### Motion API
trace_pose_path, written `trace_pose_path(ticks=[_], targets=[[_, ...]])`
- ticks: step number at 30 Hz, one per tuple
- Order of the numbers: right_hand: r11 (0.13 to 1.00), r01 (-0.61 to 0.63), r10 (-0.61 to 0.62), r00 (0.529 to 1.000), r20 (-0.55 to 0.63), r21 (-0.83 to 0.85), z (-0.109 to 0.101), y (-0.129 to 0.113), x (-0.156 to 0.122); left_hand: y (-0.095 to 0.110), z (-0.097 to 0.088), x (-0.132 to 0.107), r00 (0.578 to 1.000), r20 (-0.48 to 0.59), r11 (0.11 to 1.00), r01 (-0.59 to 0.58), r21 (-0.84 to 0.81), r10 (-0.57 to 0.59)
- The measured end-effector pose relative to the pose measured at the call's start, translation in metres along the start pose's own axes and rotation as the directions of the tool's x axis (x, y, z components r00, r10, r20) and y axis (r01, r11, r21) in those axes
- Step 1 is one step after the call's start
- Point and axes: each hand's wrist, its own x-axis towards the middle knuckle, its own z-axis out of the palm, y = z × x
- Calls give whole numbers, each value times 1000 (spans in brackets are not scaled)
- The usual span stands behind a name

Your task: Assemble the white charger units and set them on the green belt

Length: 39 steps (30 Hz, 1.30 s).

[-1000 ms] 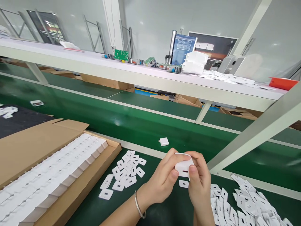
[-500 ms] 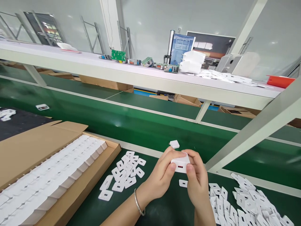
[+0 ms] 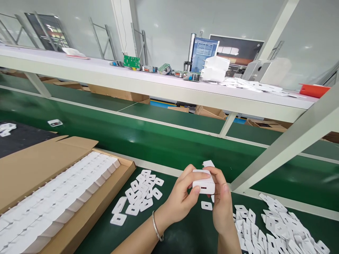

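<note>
A white USB charger (image 3: 203,181) with a small dark-red port slot faces me above the bench. My left hand (image 3: 184,188) pinches it from the left, fingers over its top and thumb at the lower front corner. My right hand (image 3: 221,197) curves around its right side, with fingers behind the charger and thumb lifted off the front. Below lies a single white slotted face plate (image 3: 206,205), with part of another beside the right hand. Loose plates form one pile (image 3: 143,192) to the left and a larger pile (image 3: 286,229) to the right.
An open cardboard box (image 3: 127,169) with rows of white cells stands at left. Beyond the bench runs a green conveyor belt (image 3: 159,141), carrying a white charger (image 3: 209,163) and another white piece (image 3: 55,122). A slanting post (image 3: 278,144) rises at right; circuit boards (image 3: 131,61) line the shelf.
My right thumb has come off the charger's front face, and the right hand has opened slightly. Both white pieces on the green belt have shifted right.
</note>
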Motion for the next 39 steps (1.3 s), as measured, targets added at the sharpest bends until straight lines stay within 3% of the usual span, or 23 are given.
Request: trace_pose_path(ticks=[8, 12, 17, 23, 28, 32, 39], targets=[[995, -79, 84, 994, -71, 59, 2, -4, 2, 5, 3, 3, 993, 23, 980, -115, 161, 112], [992, -81, 89, 993, -72, 98, 2, -5, 1, 4, 2, 2, 994, 16, 982, -110, 150, 109], [999, -54, 54, 999, -3, -1, 0, -8, 0, 2, 1, 2, 996, 2, 987, -91, 134, 91], [988, -155, 154, 987, -34, -8, -1, -6, 0, -1, 2, 1, 997, -11, 994, -74, 84, 75], [993, -85, 83, 996, 27, 77, -2, -4, -2, -1, 2, 0, 999, -11, 997, -52, 55, 53], [989, -124, 117, 989, 85, 77, -2, -4, -4, 0, 2, 1, 994, -24, 983, -106, 150, 110], [991, -96, 94, 995, 25, 95, -1, -3, -3, 2, 2, 2, 994, -16, 977, -106, 186, 111]])
